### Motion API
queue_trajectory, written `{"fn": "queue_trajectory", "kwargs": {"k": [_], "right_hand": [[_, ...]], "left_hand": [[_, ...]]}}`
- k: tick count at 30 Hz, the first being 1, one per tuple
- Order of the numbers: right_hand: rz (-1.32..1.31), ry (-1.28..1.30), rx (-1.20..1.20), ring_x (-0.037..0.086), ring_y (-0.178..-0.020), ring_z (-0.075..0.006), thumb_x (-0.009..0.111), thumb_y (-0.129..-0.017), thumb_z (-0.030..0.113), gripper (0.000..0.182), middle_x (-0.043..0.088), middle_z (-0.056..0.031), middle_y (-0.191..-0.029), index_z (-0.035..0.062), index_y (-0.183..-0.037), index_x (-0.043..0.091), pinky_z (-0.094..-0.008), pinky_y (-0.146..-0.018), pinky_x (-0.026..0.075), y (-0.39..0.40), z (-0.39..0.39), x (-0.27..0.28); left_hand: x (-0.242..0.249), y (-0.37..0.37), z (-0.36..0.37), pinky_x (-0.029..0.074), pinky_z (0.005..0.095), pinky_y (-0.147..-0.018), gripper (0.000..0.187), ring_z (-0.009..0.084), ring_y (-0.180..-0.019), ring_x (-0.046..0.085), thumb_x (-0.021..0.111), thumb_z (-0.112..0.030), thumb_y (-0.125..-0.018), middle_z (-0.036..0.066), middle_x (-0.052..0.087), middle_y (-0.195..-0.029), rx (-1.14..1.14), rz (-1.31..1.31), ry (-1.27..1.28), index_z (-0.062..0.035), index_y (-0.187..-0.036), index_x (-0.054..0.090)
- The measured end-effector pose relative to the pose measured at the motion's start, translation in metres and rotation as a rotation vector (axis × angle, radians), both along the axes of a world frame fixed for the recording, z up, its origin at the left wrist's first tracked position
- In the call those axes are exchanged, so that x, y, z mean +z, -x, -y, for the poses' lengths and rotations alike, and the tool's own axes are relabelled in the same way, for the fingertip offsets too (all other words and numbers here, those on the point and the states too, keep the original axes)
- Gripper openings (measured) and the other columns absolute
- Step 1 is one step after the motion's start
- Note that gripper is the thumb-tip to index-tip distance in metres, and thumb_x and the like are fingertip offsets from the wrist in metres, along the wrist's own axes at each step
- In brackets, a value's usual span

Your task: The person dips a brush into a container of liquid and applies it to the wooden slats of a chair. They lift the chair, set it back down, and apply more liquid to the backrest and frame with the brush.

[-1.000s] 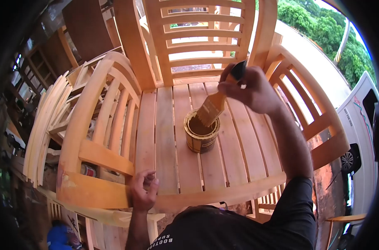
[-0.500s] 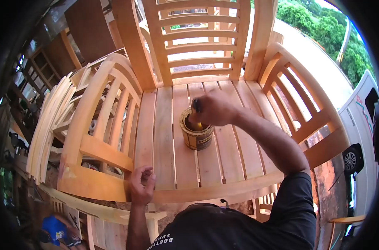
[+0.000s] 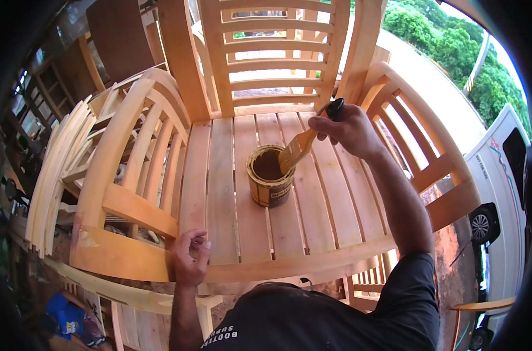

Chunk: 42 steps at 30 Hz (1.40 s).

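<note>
A paintbrush [image 3: 298,150] with a black handle end is gripped in my right hand [image 3: 352,130], its bristle end slanting down to the rim of a paint can [image 3: 270,188]. The can stands upright on the slatted wooden seat [image 3: 219,193], its lid off and brownish liquid inside. My left hand [image 3: 190,257] is at the seat's front left corner, loosely curled with the thumb apart and nothing in it.
Slatted armrests rise at the left [image 3: 125,152] and right [image 3: 424,140], and a slatted backrest [image 3: 277,64] stands behind. Thin wood strips [image 3: 58,175] are stacked at left. A person in blue [image 3: 70,319] is low at left. A white van [image 3: 506,175] stands at right.
My right hand has risen out from over the can and moved right, drawing the brush up so that its yellow part shows. My left hand remains by the front left corner.
</note>
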State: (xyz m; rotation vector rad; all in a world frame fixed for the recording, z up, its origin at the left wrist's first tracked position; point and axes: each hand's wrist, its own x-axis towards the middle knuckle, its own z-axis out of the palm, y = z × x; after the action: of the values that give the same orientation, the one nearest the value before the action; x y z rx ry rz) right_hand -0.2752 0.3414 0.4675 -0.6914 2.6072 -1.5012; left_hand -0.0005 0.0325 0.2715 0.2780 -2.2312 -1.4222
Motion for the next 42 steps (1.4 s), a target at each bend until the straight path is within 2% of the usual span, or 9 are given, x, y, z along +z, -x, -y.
{"fn": "queue_trajectory", "kwargs": {"k": [10, 13, 16, 19, 22, 25, 32, 38, 42], "right_hand": [[-0.025, 0.006, -0.063, 0.062, -0.062, -0.0091, 0.08, -0.091, 0.031, 0.03, 0.07, -0.0028, -0.073, 0.0019, -0.086, 0.076, -0.027, -0.057, 0.05, -0.002, -0.007, 0.004], [-0.03, -0.043, -0.076, 0.063, -0.067, -0.0092, 0.076, -0.094, 0.031, 0.029, 0.072, -0.0045, -0.076, 0.0017, -0.095, 0.076, -0.0262, -0.062, 0.051, -0.002, -0.01, 0.009], [-0.06, 0.109, -0.091, 0.063, -0.064, -0.0094, 0.079, -0.092, 0.028, 0.027, 0.07, -0.0032, -0.074, 0.0015, -0.09, 0.075, -0.0265, -0.059, 0.051, 0.0, -0.015, 0.01], [-0.054, 0.181, -0.053, 0.063, -0.067, -0.0089, 0.077, -0.094, 0.026, 0.024, 0.071, -0.0037, -0.078, 0.0019, -0.097, 0.075, -0.0261, -0.062, 0.052, -0.005, -0.015, 0.018], [-0.039, 0.225, 0.146, 0.062, -0.072, -0.0071, 0.077, -0.095, 0.025, 0.023, 0.072, -0.003, -0.082, 0.0036, -0.103, 0.074, -0.0255, -0.066, 0.051, -0.007, -0.013, 0.007], [-0.219, -0.016, 0.263, 0.061, -0.076, -0.0061, 0.077, -0.094, 0.02, 0.018, 0.071, -0.0006, -0.084, 0.0058, -0.105, 0.074, -0.0258, -0.07, 0.05, -0.008, -0.014, 0.006], [-0.297, -0.156, 0.643, 0.064, -0.086, -0.0116, 0.076, -0.081, 0.004, 0.02, 0.071, -0.0033, -0.093, 0.0068, -0.101, 0.075, -0.0298, -0.076, 0.052, -0.001, -0.025, 0.022], [-0.236, -0.083, 0.637, 0.066, -0.093, -0.0149, 0.071, -0.078, -0.001, 0.023, 0.073, -0.0059, -0.096, 0.0039, -0.1, 0.075, -0.0326, -0.081, 0.053, 0.008, -0.038, 0.036], [-0.047, 0.158, 0.372, 0.068, -0.082, -0.0147, 0.075, -0.085, 0.0, 0.018, 0.071, -0.0048, -0.086, 0.0017, -0.102, 0.073, -0.0305, -0.077, 0.054, 0.013, -0.046, 0.038]], "left_hand": [[0.004, 0.0, 0.0, 0.054, 0.0309, -0.078, 0.026, 0.0184, -0.085, 0.065, 0.072, -0.012, -0.089, 0.01, 0.067, -0.095, -0.002, -0.024, 0.022, 0.0005, -0.111, 0.069], [0.002, 0.0, 0.001, 0.054, 0.0315, -0.078, 0.026, 0.0191, -0.085, 0.065, 0.072, -0.013, -0.089, 0.011, 0.067, -0.094, 0.0, -0.032, 0.025, 0.0009, -0.111, 0.069], [0.006, 0.0, 0.0, 0.054, 0.0319, -0.078, 0.027, 0.0193, -0.084, 0.066, 0.072, -0.014, -0.089, 0.011, 0.067, -0.093, -0.006, -0.032, 0.03, 0.0008, -0.111, 0.069], [0.005, 0.001, 0.0, 0.054, 0.0321, -0.078, 0.027, 0.0195, -0.084, 0.066, 0.073, -0.015, -0.089, 0.011, 0.067, -0.093, -0.004, -0.045, 0.036, 0.0008, -0.111, 0.069], [0.007, 0.001, 0.0, 0.054, 0.0319, -0.078, 0.027, 0.0195, -0.084, 0.066, 0.073, -0.014, -0.089, 0.011, 0.067, -0.093, -0.01, -0.043, 0.054, 0.0009, -0.11, 0.069], [0.006, 0.001, 0.0, 0.054, 0.0317, -0.078, 0.027, 0.0196, -0.084, 0.066, 0.073, -0.014, -0.089, 0.011, 0.067, -0.094, -0.01, -0.041, 0.04, 0.0009, -0.11, 0.069], [0.005, 0.001, 0.0, 0.054, 0.0317, -0.078, 0.026, 0.0198, -0.084, 0.066, 0.072, -0.013, -0.089, 0.011, 0.068, -0.094, -0.004, -0.039, 0.053, 0.001, -0.11, 0.069], [0.012, 0.0, 0.001, 0.055, 0.0322, -0.074, 0.026, 0.0201, -0.08, 0.067, 0.073, -0.014, -0.088, 0.012, 0.068, -0.091, 0.012, 0.001, 0.096, 0.0012, -0.109, 0.069], [0.008, -0.001, 0.001, 0.057, 0.0326, -0.071, 0.026, 0.0197, -0.078, 0.068, 0.074, -0.014, -0.087, 0.012, 0.068, -0.089, 0.005, -0.024, 0.079, 0.0009, -0.108, 0.07]]}}
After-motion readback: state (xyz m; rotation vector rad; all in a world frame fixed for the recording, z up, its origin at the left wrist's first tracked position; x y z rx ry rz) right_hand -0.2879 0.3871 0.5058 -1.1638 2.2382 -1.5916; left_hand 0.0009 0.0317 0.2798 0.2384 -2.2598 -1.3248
